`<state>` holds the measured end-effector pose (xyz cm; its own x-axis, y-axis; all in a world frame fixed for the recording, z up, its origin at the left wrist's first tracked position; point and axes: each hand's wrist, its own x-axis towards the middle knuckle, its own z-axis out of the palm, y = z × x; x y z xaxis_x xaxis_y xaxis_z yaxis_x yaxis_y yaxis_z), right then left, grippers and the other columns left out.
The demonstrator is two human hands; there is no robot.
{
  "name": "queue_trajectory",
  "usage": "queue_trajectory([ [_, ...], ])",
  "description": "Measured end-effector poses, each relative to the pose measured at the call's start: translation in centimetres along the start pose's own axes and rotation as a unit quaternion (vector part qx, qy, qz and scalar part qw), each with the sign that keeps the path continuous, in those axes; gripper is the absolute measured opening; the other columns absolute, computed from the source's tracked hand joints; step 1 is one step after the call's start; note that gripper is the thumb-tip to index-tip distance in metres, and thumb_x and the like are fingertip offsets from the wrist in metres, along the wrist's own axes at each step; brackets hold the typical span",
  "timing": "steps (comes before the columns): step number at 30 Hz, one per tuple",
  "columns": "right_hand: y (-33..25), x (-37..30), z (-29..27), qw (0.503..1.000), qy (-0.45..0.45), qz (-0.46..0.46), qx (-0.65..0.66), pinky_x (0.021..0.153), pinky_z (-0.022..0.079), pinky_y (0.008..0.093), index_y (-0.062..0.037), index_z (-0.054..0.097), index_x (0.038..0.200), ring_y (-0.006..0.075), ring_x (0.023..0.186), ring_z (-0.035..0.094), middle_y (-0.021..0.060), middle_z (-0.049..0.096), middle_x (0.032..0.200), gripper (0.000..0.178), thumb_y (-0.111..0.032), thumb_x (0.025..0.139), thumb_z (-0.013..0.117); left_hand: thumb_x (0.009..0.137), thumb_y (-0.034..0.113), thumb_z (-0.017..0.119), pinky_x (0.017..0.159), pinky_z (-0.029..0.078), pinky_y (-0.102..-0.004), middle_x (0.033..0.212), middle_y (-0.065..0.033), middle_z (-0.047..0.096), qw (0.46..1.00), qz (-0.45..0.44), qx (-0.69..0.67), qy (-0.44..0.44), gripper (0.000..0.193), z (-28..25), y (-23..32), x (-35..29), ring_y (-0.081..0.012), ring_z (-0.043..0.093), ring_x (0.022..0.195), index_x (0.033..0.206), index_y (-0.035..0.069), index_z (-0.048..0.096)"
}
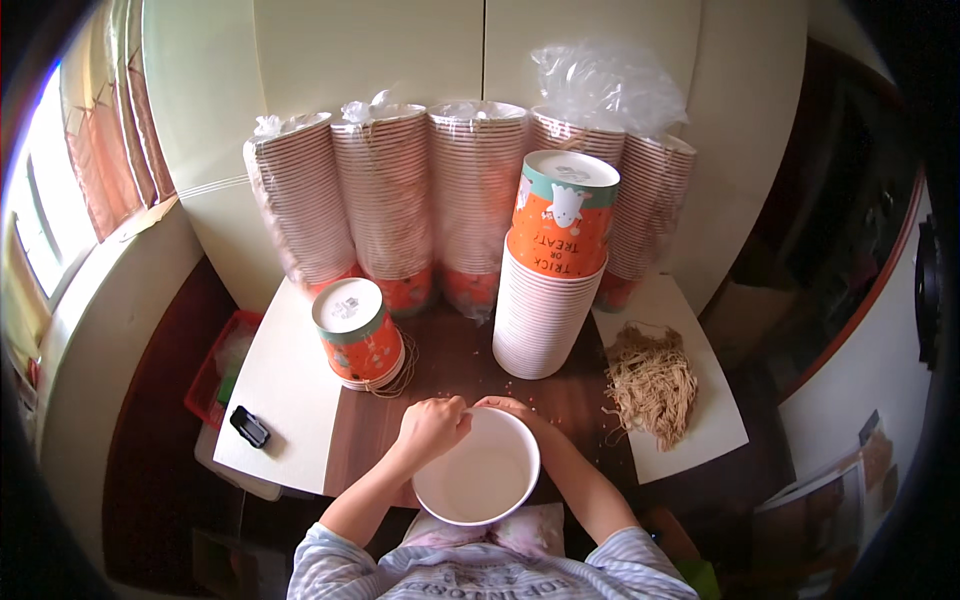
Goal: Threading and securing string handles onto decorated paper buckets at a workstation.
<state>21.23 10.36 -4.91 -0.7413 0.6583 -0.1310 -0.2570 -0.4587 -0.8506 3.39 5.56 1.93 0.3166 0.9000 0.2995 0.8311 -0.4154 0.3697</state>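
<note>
A white-lined paper bucket (480,478) is tilted in front of me at the table's near edge, its open mouth toward me. My left hand (435,430) is closed in a fist at its upper left rim; anything inside those fingers is hidden. Around the far side of the rim curls my right hand (508,404), gripping the bucket, its fingertips partly out of sight. Beyond my left hand, upside-down orange buckets (360,340) form a short stack, with thin brown cord loops (407,375) beside it. A heap of tan cords (655,388) lies to the right.
Several tall bucket stacks in clear plastic (380,200) line the back of the table. Nearer, a tall unwrapped stack (548,310) carries an upside-down orange bucket (566,225). A small black tool or case (250,427) rests at left; a red crate (210,385) stands beside the table.
</note>
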Motion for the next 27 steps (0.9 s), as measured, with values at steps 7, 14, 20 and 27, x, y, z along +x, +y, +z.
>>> queue_trajectory([
  [7,0.0,1.8,-1.6,0.995,-0.045,0.076,0.053,0.067,0.048,0.023,-0.0046,0.051,0.096,0.0108,0.075,0.058,0.0053,0.058,0.086,0.023,-0.025,0.086,0.053,0.074,0.024,0.057,0.052,0.047,-0.0397,0.064,-0.0117,0.059,0.999,0.021,0.025,-0.031,0.019,0.4,0.0,1.3,-0.0293,0.06,0.059,0.071,0.006,0.055],
  [14,-0.1,1.0,-1.5,0.995,0.002,0.053,0.082,0.066,0.048,0.0223,-0.0056,0.05,0.093,0.0098,0.074,0.057,0.0039,0.057,0.085,0.022,-0.026,0.086,0.054,0.075,0.024,0.057,0.052,0.047,-0.0393,0.065,-0.0113,0.059,0.999,-0.008,0.031,-0.026,0.019,0.4,-0.6,1.5,-0.0288,0.06,0.061,0.072,0.005,0.055],
  [20,1.2,-1.3,-4.2,0.884,0.227,-0.192,-0.361,0.073,0.047,0.0279,-0.0028,0.054,0.095,0.0165,0.082,0.057,0.0079,0.057,0.092,0.021,-0.018,0.081,0.059,0.075,0.019,0.054,0.057,0.049,-0.0392,0.07,-0.0117,0.061,0.998,-0.01,0.005,-0.069,0.015,-0.6,-1.1,1.4,-0.0293,0.06,0.064,0.074,0.005,0.056],
  [27,-1.7,-11.8,-7.7,0.561,0.46,-0.082,-0.683,0.071,0.047,0.0372,-0.0078,0.061,0.087,0.0282,0.082,0.057,0.0095,0.058,0.09,0.01,-0.009,0.076,0.06,0.072,0.013,0.053,0.057,0.047,-0.0406,0.068,-0.0136,0.059,0.994,-0.015,-0.089,-0.058,0.015,-1.9,-1.8,0.7,-0.0319,0.058,0.061,0.082,0.003,0.058],
])
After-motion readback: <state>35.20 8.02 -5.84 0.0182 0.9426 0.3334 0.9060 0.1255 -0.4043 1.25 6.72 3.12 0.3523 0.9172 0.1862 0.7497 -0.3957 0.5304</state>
